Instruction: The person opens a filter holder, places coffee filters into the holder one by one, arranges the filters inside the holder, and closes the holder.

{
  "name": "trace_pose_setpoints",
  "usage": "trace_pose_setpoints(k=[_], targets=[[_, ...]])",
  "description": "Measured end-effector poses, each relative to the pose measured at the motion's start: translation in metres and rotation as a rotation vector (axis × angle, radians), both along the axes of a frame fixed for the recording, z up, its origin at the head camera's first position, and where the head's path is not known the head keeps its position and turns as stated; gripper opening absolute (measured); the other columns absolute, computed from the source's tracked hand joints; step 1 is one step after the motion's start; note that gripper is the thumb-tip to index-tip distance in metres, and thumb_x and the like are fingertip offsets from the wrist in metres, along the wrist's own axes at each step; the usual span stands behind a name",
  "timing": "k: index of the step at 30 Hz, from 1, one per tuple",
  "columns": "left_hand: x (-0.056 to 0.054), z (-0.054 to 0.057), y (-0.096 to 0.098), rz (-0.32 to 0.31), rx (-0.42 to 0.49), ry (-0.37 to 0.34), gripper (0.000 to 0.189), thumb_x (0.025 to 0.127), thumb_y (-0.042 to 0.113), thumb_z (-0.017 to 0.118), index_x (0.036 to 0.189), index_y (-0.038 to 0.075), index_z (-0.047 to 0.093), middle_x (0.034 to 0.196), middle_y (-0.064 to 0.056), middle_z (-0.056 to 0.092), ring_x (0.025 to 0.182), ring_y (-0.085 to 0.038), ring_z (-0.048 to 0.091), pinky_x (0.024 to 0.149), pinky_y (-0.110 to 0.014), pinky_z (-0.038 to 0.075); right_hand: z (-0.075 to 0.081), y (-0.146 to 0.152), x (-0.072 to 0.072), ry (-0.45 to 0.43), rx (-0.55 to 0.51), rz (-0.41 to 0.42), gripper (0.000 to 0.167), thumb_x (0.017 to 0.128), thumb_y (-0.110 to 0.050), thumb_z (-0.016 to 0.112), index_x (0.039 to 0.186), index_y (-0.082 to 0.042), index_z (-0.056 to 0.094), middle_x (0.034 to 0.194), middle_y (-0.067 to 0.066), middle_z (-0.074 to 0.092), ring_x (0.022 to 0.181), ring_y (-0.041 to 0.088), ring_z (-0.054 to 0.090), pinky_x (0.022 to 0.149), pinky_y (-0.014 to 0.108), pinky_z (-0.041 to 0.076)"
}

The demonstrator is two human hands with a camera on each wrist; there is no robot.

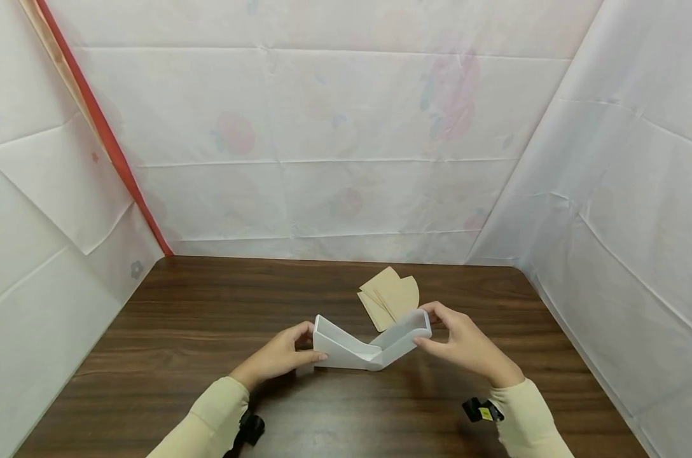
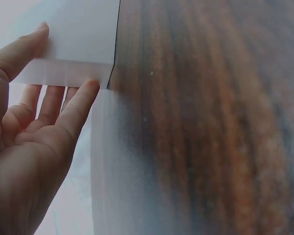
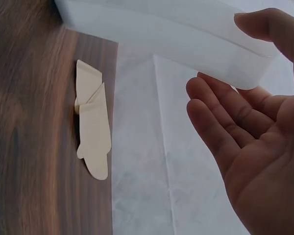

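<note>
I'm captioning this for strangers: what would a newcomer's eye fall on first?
Likely the white, V-shaped, plastic-looking trough, gripped at its ends by the left hand and right hand, at the dark brown wood-grain table. Next, the flat, pale tan, overlapping pieces just beyond it. Then the straight red strip slanting down the head view's left.

1. The left hand (image 1: 277, 356) gripped the left end of a white hinged case (image 1: 345, 352).
2. The right hand (image 1: 466, 340) held its raised right end.
3. Flat beige pieces (image 1: 402, 298) lay behind on the table (image 1: 220, 305).
</note>
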State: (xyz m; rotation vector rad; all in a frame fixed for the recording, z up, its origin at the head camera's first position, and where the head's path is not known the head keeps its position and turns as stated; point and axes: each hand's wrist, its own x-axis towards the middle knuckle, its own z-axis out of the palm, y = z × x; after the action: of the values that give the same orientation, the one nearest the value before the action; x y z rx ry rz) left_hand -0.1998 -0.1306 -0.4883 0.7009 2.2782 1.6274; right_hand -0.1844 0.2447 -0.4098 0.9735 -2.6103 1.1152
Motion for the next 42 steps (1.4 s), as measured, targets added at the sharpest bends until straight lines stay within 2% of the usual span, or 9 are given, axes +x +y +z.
trace_pose_setpoints(k=[11, 21, 31, 42], targets=[[0.001, 0.004, 0.000, -0.001, -0.002, 0.002, 0.037, 0.090, 0.017, 0.078, 0.120, 0.007, 0.059, 0.113, -0.004, 0.068, 0.103, -0.022, 0.064, 0.082, -0.031, 0.051, -0.006, 0.013, 0.004, -0.007, 0.010, -0.024, 0.035, 0.089, -0.018, 0.080, 0.118, -0.016, 0.060, 0.100, -0.012, 0.065, 0.090, 0.012, 0.064, 0.080, 0.034, 0.053], [0.002, 0.004, 0.002, -0.012, -0.003, -0.003, 0.038, 0.089, 0.017, 0.079, 0.119, 0.005, 0.059, 0.113, -0.006, 0.068, 0.104, -0.023, 0.064, 0.081, -0.029, 0.052, -0.008, 0.019, 0.008, -0.035, 0.019, -0.062, 0.035, 0.089, -0.020, 0.080, 0.117, -0.015, 0.061, 0.101, -0.010, 0.065, 0.091, 0.009, 0.063, 0.080, 0.030, 0.053], [0.003, 0.005, 0.002, -0.011, -0.005, -0.004, 0.038, 0.089, 0.017, 0.079, 0.119, 0.005, 0.059, 0.113, -0.006, 0.068, 0.104, -0.023, 0.064, 0.081, -0.029, 0.052, -0.010, 0.023, 0.010, -0.051, 0.027, -0.077, 0.035, 0.089, -0.021, 0.080, 0.118, -0.015, 0.061, 0.100, -0.011, 0.065, 0.091, 0.008, 0.063, 0.082, 0.038, 0.054], [0.001, 0.004, 0.001, -0.009, -0.010, 0.011, 0.037, 0.090, 0.018, 0.078, 0.119, 0.005, 0.059, 0.114, -0.007, 0.068, 0.104, -0.023, 0.064, 0.082, -0.029, 0.052, -0.009, 0.023, 0.009, -0.037, 0.019, -0.056, 0.038, 0.088, -0.019, 0.081, 0.120, -0.013, 0.060, 0.100, -0.010, 0.065, 0.090, 0.009, 0.063, 0.079, 0.038, 0.054]])
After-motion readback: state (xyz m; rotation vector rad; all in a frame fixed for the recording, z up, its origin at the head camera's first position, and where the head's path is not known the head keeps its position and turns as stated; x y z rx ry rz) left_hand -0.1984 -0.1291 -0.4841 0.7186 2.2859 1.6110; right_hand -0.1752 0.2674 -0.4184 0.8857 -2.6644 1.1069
